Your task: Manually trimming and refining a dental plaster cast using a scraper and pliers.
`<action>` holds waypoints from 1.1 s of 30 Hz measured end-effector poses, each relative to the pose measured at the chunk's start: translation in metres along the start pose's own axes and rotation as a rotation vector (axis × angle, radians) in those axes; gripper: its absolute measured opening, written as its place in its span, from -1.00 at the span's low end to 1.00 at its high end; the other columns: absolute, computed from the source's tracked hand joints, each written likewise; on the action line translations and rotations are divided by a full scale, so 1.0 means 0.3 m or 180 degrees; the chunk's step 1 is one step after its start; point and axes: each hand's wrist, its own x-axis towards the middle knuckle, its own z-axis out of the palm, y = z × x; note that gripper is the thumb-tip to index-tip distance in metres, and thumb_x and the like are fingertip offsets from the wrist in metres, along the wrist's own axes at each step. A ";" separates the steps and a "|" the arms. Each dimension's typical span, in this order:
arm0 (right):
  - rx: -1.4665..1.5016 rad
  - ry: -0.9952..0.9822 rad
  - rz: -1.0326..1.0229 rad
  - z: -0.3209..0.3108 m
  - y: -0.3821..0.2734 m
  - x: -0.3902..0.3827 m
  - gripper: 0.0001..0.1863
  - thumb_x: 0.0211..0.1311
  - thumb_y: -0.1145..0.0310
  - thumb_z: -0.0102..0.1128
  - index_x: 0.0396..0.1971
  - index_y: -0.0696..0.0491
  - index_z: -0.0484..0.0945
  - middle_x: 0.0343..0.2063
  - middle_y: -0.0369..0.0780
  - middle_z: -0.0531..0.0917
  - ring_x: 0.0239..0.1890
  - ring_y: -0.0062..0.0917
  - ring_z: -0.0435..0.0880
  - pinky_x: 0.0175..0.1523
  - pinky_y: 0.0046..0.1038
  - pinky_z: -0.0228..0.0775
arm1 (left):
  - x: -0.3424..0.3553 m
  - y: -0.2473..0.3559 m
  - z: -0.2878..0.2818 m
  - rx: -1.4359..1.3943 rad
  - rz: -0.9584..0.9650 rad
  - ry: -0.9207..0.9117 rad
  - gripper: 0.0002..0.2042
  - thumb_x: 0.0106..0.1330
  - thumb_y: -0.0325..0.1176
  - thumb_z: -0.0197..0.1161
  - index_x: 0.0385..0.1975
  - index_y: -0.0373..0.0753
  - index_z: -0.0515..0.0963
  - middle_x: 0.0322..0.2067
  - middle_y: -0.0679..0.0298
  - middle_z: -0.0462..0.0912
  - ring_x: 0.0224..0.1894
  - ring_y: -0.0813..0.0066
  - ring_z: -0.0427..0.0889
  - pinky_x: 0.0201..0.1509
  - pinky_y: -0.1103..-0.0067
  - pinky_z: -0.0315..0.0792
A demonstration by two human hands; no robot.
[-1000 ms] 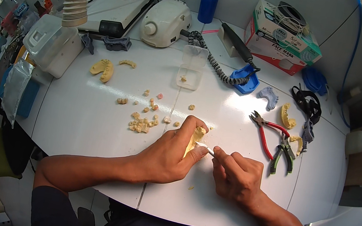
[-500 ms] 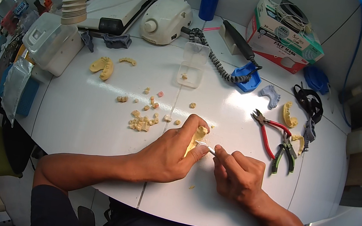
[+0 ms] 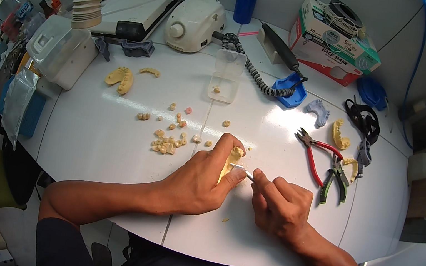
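My left hand (image 3: 205,174) is closed round a yellow plaster dental cast (image 3: 230,164), held just above the white table near its front middle. Much of the cast is hidden by my fingers and thumb. In my right hand (image 3: 283,204) is a slim metal carving knife (image 3: 248,175), its tip against the cast beside my left thumb. Plaster crumbs lie around the cast. To the left of my left hand sits a cluster of small tooth-shaped plaster pieces (image 3: 167,145), with several more pieces scattered behind it.
Red-handled cutters (image 3: 314,153) and green-black pliers (image 3: 336,182) lie to the right, near more yellow casts (image 3: 341,136). A clear plastic box (image 3: 223,87) stands open behind. Farther back are a white control unit (image 3: 194,24), a black handpiece (image 3: 281,47) and a mask box (image 3: 335,41).
The knife tip has shifted very slightly on the cast. Both hands keep nearly the same place and the same hold.
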 end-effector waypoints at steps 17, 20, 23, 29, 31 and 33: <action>-0.0176 0.0024 -0.0010 0.001 -0.009 0.002 -0.51 0.00 0.53 0.55 0.04 0.07 0.79 -0.61 -0.38 0.41 -0.75 -0.60 0.35 -0.62 -0.44 0.17 | 0.003 -0.008 0.016 -0.0013 0.0096 0.0191 -0.68 0.63 -0.33 0.19 0.19 -0.32 0.28 -0.28 -0.16 0.68 -0.21 -0.08 0.76 -0.07 0.17 0.53; -0.0194 0.0075 0.0007 0.003 -0.012 0.002 -0.51 0.02 0.53 0.56 0.05 0.07 0.79 -0.61 -0.38 0.42 -0.74 -0.60 0.36 -0.62 -0.45 0.18 | 0.005 -0.002 0.016 -0.0016 0.0061 0.0189 -0.68 0.64 -0.33 0.19 0.18 -0.32 0.29 -0.28 -0.16 0.68 -0.20 -0.11 0.76 -0.08 0.15 0.52; -0.0229 0.0101 0.0011 0.006 -0.012 -0.001 -0.51 0.05 0.52 0.57 0.06 0.08 0.78 -0.60 -0.37 0.43 -0.75 -0.59 0.36 -0.62 -0.44 0.19 | 0.006 -0.011 0.025 0.0012 0.0199 0.0303 -0.69 0.64 -0.33 0.19 0.17 -0.32 0.29 -0.30 -0.17 0.67 -0.22 -0.14 0.75 -0.11 0.14 0.51; -0.0256 0.0103 0.0036 0.010 -0.016 -0.002 -0.53 0.09 0.52 0.56 0.07 0.11 0.78 -0.60 -0.35 0.44 -0.76 -0.57 0.35 -0.63 -0.43 0.19 | 0.007 -0.016 0.034 0.0034 0.0219 0.0371 -0.70 0.64 -0.33 0.19 0.15 -0.33 0.29 -0.33 -0.18 0.67 -0.26 -0.16 0.75 -0.15 0.13 0.50; -0.0208 0.0148 0.0057 0.010 -0.015 0.001 -0.55 0.11 0.53 0.55 0.06 0.11 0.78 -0.62 -0.35 0.44 -0.77 -0.57 0.36 -0.64 -0.43 0.18 | 0.006 -0.010 0.030 0.0035 0.0205 0.0340 -0.69 0.64 -0.33 0.20 0.16 -0.33 0.29 -0.32 -0.18 0.67 -0.25 -0.15 0.75 -0.13 0.13 0.50; -0.0034 0.0152 0.0074 0.013 -0.009 -0.004 -0.56 0.10 0.54 0.55 0.05 0.11 0.78 -0.62 -0.36 0.43 -0.77 -0.57 0.37 -0.64 -0.43 0.18 | 0.000 -0.010 0.029 0.0040 0.0190 0.0314 -0.68 0.64 -0.33 0.20 0.17 -0.33 0.28 -0.31 -0.19 0.67 -0.24 -0.14 0.75 -0.12 0.13 0.50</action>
